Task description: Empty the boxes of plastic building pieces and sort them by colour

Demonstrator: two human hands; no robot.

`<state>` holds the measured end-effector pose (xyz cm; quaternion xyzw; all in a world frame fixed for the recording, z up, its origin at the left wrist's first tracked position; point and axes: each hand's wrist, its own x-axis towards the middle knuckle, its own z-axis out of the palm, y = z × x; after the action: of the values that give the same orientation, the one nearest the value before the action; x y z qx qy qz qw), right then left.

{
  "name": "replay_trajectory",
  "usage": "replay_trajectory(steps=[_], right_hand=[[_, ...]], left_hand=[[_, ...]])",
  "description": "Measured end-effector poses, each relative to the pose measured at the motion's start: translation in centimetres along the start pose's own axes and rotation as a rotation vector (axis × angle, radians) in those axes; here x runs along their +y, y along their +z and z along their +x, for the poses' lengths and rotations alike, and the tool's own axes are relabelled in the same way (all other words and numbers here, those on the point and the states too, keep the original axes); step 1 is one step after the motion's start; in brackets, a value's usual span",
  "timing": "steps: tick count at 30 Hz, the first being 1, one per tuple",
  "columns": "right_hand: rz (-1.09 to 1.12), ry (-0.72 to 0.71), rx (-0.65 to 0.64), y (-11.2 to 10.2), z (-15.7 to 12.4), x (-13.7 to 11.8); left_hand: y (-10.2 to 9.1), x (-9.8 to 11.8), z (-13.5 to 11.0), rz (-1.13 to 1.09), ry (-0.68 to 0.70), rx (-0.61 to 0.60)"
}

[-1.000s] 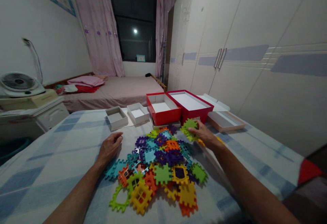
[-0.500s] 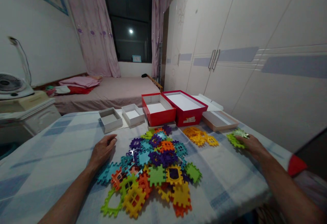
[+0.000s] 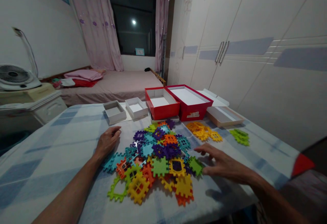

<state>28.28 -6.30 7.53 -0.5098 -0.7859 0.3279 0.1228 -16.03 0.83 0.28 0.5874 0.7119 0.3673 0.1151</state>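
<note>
A heap of flat plastic puzzle tiles (image 3: 155, 155) in many colours lies on the checked tablecloth (image 3: 51, 149). My left hand (image 3: 107, 141) rests on the cloth at the heap's left edge, fingers loosely curled, holding nothing. My right hand (image 3: 221, 162) reaches in from the right with fingers spread, fingertips close to a green tile (image 3: 196, 165) at the heap's right edge. A small stack of yellow tiles (image 3: 203, 132) and a separate stack of green tiles (image 3: 240, 137) lie apart on the right.
Two red boxes (image 3: 178, 103), two small white boxes (image 3: 125, 109) and a shallow tan tray (image 3: 224, 116) stand along the table's far side. White wardrobe doors (image 3: 255, 46) rise to the right. A bed (image 3: 112, 87) and a fan (image 3: 15, 77) lie beyond.
My right hand carried green tiles from the heap to the far right, left them there in a stack, and has come back empty to the heap's right edge. My left hand has stayed put.
</note>
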Motion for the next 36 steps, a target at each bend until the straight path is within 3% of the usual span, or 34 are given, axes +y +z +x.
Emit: replay_trajectory(steps=[3,6,9,13,17,20,22,25,30,32,36], right_hand=[[-0.085,-0.034,-0.036,2.1,0.0,-1.9],[-0.113,-0.076,0.026,2.8,0.7,-1.3],[-0.081,-0.098,0.059,2.9,1.4,0.2],[-0.029,-0.018,0.144,2.7,1.9,1.0],[-0.041,0.003,0.338,2.0,2.2,0.0],[-0.075,-0.033,0.385,1.7,3.3,-1.6],[-0.105,-0.075,0.360,1.8,4.8,-2.3],[-0.153,-0.082,0.343,2.2,8.2,-2.4],[-0.130,-0.015,0.252,1.9,13.4,-1.8],[-0.079,-0.026,0.163,1.6,14.7,-1.9],[-0.019,-0.050,0.060,1.3,15.7,-2.3]], left_hand=[[0.1,-0.3,0.1,-0.002,0.017,0.004],[0.2,-0.3,0.1,-0.013,0.039,0.008],[0.3,-0.2,0.1,-0.014,0.049,0.006],[0.3,-0.1,0.0,-0.006,0.041,0.004],[0.3,-0.2,0.0,0.002,0.046,0.012],[0.2,0.4,-0.2,0.006,0.076,0.035],[0.3,1.8,-0.7,0.016,0.178,0.079],[0.6,5.1,-2.5,-0.007,0.467,0.121],[1.8,10.0,-6.3,-0.009,0.874,-0.098],[2.4,10.5,-7.0,0.019,0.915,-0.184],[3.0,10.0,-7.2,0.045,0.852,-0.281]])
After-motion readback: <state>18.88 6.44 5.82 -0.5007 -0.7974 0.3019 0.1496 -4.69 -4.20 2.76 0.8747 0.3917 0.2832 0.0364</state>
